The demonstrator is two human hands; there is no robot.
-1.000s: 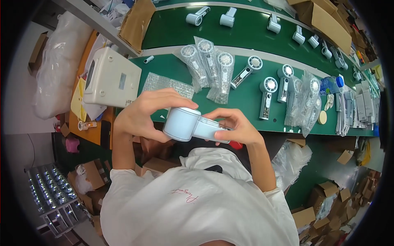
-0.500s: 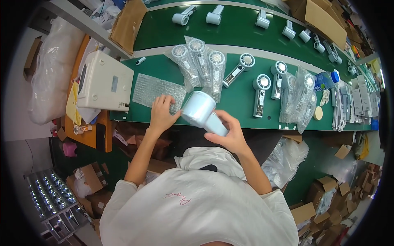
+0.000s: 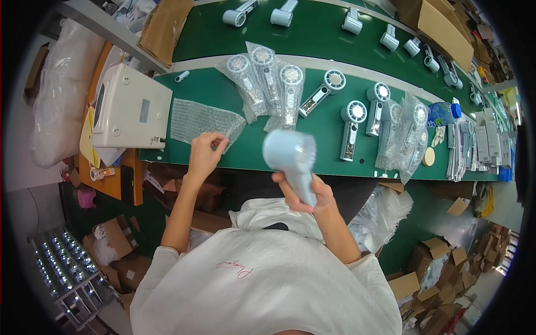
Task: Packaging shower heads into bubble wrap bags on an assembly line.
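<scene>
My right hand (image 3: 304,192) grips a light-blue handheld fan (image 3: 290,156) by its handle, round head up and smeared by motion. Closed in a pinch, my left hand (image 3: 205,153) is at the near right corner of a clear bubble-wrap bag (image 3: 198,120) lying flat on the green bench. Three fans in bubble-wrap bags (image 3: 268,84) lie beyond the held fan. To their right are unwrapped fans, among them one fan (image 3: 353,125) with its handle toward me.
More bagged fans (image 3: 405,134) lie at the right, near a blue-capped bottle (image 3: 444,113) and a stack of leaflets (image 3: 458,151). A cream-coloured machine (image 3: 134,109) stands at the left. Behind the bench, a green conveyor (image 3: 318,42) carries several fans. Cardboard boxes (image 3: 432,257) crowd the floor.
The fan in my right hand has swung from tilted to more upright, its head shifting right. My left hand has drawn slightly left, its fingers closing at the bag's corner.
</scene>
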